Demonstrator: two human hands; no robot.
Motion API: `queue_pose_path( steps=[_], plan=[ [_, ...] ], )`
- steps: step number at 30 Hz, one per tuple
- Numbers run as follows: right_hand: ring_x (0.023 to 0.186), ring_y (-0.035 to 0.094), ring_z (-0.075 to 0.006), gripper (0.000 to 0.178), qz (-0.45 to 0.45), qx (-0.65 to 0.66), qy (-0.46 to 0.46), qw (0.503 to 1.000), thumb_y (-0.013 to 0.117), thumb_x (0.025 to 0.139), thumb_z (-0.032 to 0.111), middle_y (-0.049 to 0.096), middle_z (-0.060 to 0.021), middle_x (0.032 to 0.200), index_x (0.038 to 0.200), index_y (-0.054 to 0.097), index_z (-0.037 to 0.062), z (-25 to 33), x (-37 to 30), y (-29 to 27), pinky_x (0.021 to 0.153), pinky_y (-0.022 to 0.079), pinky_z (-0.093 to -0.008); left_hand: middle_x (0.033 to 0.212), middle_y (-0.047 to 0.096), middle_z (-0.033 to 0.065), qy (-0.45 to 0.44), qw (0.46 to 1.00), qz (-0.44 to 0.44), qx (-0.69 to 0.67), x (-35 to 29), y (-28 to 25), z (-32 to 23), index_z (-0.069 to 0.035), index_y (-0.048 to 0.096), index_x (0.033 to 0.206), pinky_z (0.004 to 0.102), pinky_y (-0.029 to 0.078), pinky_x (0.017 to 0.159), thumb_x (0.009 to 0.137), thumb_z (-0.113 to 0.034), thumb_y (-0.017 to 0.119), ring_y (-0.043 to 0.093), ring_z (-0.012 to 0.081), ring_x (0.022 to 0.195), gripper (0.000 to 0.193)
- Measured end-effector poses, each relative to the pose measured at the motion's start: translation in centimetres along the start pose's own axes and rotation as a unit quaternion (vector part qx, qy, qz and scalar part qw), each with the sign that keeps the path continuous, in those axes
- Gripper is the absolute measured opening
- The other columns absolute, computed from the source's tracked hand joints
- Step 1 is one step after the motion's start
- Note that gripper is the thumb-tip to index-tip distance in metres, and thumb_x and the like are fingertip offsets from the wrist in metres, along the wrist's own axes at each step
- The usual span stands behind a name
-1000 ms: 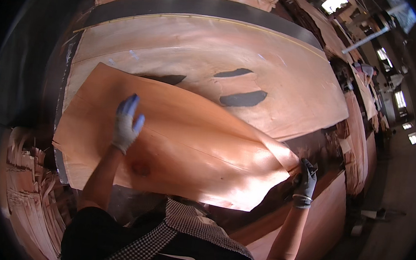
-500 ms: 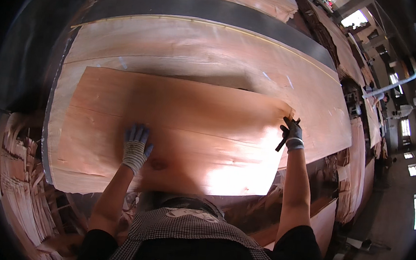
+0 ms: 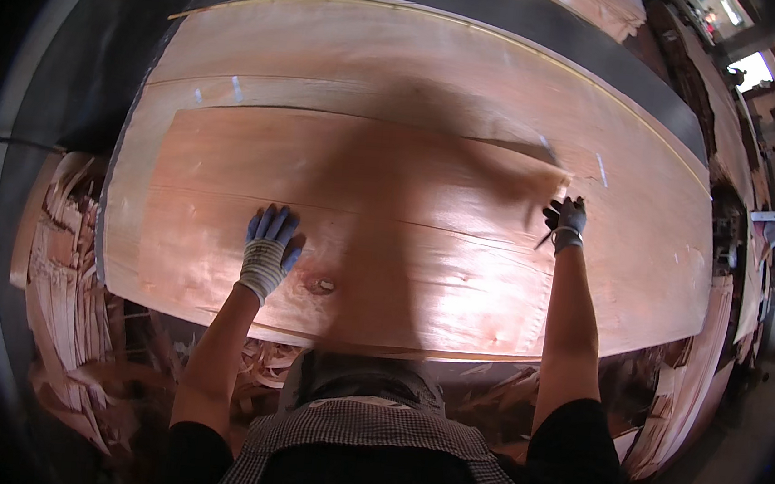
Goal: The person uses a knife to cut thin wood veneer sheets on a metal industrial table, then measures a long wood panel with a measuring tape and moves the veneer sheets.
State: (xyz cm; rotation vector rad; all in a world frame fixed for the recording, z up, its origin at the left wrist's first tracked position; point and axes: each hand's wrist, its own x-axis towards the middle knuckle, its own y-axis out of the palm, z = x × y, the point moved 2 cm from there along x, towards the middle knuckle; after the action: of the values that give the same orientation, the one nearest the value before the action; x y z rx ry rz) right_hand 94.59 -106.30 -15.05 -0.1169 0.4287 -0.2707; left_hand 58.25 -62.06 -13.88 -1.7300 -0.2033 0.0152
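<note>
While the tan, knotted sheet (image 3: 356, 239) lay beneath the open left hand (image 3: 268, 244), the right hand (image 3: 567, 221) gripped a dark, partly hidden tool (image 3: 542, 240).

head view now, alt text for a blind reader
A person's gloved left grip rests on a smaller wood sheet lying over a larger sheet; gloved right grip holds a slim dark object near the smaller sheet's far right corner.

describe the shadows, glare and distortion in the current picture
Head view: a broad dark shadow crosses the middle of the top wood sheet, between left hand and right hand; head view: glare whitens the sheet's lower right; head view: fisheye distortion bows the yellow strip, with darkness around the rim.
</note>
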Motion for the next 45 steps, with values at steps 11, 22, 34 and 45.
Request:
queue_pose_path(
  steps=[11,22,34,45],
  plan=[
    [0.043,0.052,-0.0111,0.016,0.354,-0.272,-0.236,0.863,0.059,0.083,0.020,0.057,-0.0025,0.059,0.081,0.059,0.0045,-10.0,-23.2,17.6,0.038,0.041,-0.0252,0.115,0.052,0.0120,0.081,0.987,-0.117,-0.074,7.9,2.8,-1.4,-0.010,0.058,0.101,0.0468,0.032,0.097,0.077,-0.023,0.055,0.044,0.0315,0.113,0.027],
    [0.047,0.050,-0.0183,0.012,0.377,-0.378,-0.226,0.815,0.049,0.089,0.018,0.054,-0.0058,0.062,0.095,0.053,0.0092,-9.3,-26.2,26.4,0.042,0.043,-0.0302,0.121,0.052,0.0125,-0.238,0.930,-0.276,0.053,-1.0,0.4,32.8,-0.006,0.052,0.118,0.0409,0.034,0.097,0.081,-0.014,0.050,0.047,0.0304,0.111,0.038],
    [0.093,0.059,-0.0366,0.032,0.429,-0.615,-0.371,0.548,0.038,0.091,0.027,0.061,-0.0172,0.101,0.119,0.049,0.0138,-13.4,-45.1,60.8,0.081,0.046,-0.0453,0.122,0.051,0.0124,-0.264,0.929,-0.258,-0.003,-1.1,0.0,32.7,-0.009,0.052,0.119,0.0437,0.029,0.101,0.076,-0.014,0.054,0.044,0.0277,0.116,0.044],
    [0.051,0.059,-0.0208,0.028,0.364,-0.576,-0.595,0.426,0.045,0.088,0.019,0.061,-0.0095,0.090,0.114,0.054,0.0186,-9.2,-27.9,18.3,0.036,0.044,-0.0333,0.115,0.057,0.0107,-0.234,0.941,-0.186,0.156,-0.3,-1.1,31.7,-0.008,0.055,0.114,0.0424,0.038,0.090,0.082,-0.018,0.052,0.052,0.0304,0.105,0.034]
  ],
)
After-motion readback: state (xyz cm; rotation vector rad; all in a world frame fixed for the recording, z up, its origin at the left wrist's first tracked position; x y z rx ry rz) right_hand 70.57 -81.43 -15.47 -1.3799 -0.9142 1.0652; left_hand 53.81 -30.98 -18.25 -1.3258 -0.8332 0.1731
